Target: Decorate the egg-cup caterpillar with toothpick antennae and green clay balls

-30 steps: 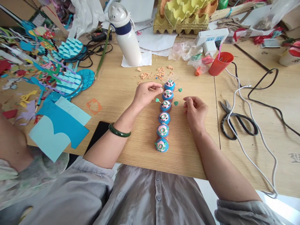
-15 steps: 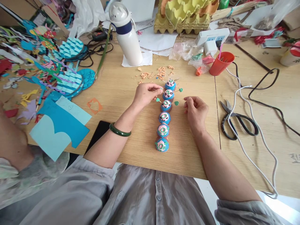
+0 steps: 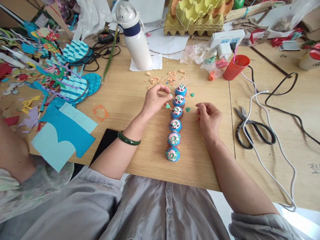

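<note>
A row of several blue domes (image 3: 174,125), joined end to end and topped with pink, green and black clay, lies on the table between my hands. Thin sticks poke out from the far domes, some tipped with green clay pieces (image 3: 188,109). At the second dome from the far end, my left hand (image 3: 157,100) pinches a small green clay piece (image 3: 170,95) between thumb and index finger. My right hand (image 3: 208,116) is closed, apart from the row on its right side; a fine pale stick tip (image 3: 196,105) shows at its fingertips.
Scissors (image 3: 252,128) and a white cable (image 3: 265,170) lie at the right. Behind the row are orange shavings (image 3: 172,77), a white bottle (image 3: 138,46), a red cup (image 3: 236,67) and egg trays (image 3: 193,25). Blue paper (image 3: 67,128) and another person's arm (image 3: 15,150) are at the left.
My left index finger has lifted slightly off the thumb, and the hand has shifted a little left. The far end of the row has moved slightly left. My right hand is nearly still.
</note>
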Demonstrator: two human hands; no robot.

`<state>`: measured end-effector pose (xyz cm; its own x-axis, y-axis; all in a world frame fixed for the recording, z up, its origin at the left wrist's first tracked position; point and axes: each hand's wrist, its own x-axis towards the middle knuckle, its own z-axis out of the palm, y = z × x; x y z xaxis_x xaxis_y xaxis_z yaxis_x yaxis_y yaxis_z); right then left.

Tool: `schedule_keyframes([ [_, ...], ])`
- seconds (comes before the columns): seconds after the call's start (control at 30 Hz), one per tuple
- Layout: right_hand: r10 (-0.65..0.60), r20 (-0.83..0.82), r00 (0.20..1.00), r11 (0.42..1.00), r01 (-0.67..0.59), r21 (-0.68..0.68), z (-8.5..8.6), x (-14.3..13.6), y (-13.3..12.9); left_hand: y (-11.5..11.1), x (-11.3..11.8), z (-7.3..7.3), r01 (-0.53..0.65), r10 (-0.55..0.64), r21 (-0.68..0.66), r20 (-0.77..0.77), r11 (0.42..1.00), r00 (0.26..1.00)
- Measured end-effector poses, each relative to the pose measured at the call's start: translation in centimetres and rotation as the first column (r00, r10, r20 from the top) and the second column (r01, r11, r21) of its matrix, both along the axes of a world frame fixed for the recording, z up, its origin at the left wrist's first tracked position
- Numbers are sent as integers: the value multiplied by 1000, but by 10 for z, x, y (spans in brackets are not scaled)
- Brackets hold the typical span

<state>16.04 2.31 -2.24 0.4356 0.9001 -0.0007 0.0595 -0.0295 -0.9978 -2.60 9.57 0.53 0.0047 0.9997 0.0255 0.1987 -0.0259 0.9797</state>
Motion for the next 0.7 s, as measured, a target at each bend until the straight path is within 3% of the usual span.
schedule_keyframes([
  [0.43, 9, 16, 1000, 1000, -9, 4, -1, 0, 0, 3, -7, -17, 113, -110, 151, -25, 982, 994],
  [0.7, -4, -4, 1000, 1000, 4, -13, 0, 1, 0, -6, -13, -5, -182, 191, 269, -6, 946, 982],
])
